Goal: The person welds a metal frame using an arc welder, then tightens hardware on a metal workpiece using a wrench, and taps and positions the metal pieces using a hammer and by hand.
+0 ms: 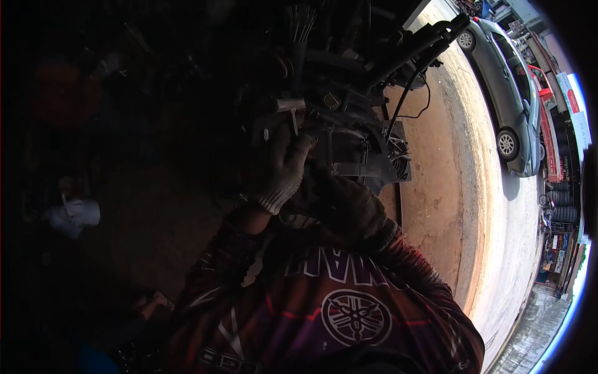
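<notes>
My left hand (280, 171), in a light knitted glove, is closed around the shaft of a T-shaped metal tool (291, 106). The tool's short crossbar points away from me, above my fingers. To its right, my right hand (352, 209) wears a darker glove and sits low against the machinery. Deep shade hides its fingers, so I cannot make out what they touch or hold. Just beyond both hands is a dark mechanical assembly (349, 134) with rods, brackets and cables. A flat metal bar (356, 169) lies across it near my right hand.
Thick dark tubes (414, 50) jut out at the upper right, with a loose cable (423, 103) hanging below. Thin sticks (301, 25) stand upright at the back. A white object (75, 215) shows in the dark at left. Outside are a grey car (507, 93) and stacked tyres (562, 212).
</notes>
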### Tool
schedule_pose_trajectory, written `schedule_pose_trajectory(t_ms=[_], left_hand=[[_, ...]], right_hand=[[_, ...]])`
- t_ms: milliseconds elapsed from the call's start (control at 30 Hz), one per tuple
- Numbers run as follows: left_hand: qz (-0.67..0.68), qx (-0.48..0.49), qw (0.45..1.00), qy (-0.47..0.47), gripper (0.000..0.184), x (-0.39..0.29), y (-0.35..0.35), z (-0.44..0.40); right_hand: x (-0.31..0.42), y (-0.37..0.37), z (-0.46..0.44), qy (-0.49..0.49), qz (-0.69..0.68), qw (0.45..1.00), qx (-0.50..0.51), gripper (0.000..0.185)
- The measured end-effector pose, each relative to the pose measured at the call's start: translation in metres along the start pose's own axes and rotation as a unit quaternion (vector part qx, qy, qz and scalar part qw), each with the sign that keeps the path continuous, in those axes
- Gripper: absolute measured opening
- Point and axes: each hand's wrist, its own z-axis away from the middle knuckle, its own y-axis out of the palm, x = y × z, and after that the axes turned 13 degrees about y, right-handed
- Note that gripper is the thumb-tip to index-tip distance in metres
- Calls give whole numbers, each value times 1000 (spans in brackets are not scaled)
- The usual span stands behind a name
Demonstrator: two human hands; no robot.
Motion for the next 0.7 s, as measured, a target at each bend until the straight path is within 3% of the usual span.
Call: schedule_pose_trajectory(t_ms=[33, 100, 133, 200, 267, 333, 500, 567, 600, 700], left_hand=[[30, -7, 999, -45, 25, 15, -2, -1], [218, 69, 950, -213, 24, 52, -10, -5], [197, 62, 954, -216, 24, 68, -12, -10], [27, 274, 923, -268, 27, 98, -8, -24], [-14, 327, 922, -205, 28, 142, 17, -16], [-34, 353, 922, -159, 27, 166, 43, -11], [-37, 375, 924, -69, 30, 182, 100, -19], [-162, 492, 838, 172, 30, 185, 113, -39], [-85, 456, 885, -44, 33, 174, 108, -48], [-73, 461, 884, -28, 33, 172, 100, -58]], right_hand=[[-3, -7, 3, -21, 19, 999, 38, 70], [-45, 3, 13, 39, 18, 998, -40, 66], [-59, 7, 18, 48, -62, 995, -69, 61], [-98, 10, 37, 96, -149, 979, -100, 53], [-124, 14, 55, 120, -153, 975, -108, 49], [-133, 17, 72, 164, -275, 941, -112, 48], [-141, 28, 94, 211, -234, 938, -143, 47], [-142, 28, 97, 234, -212, 939, -133, 46], [-146, 28, 100, 230, -210, 941, -132, 46], [-149, 28, 100, 230, -118, 959, -117, 49]])
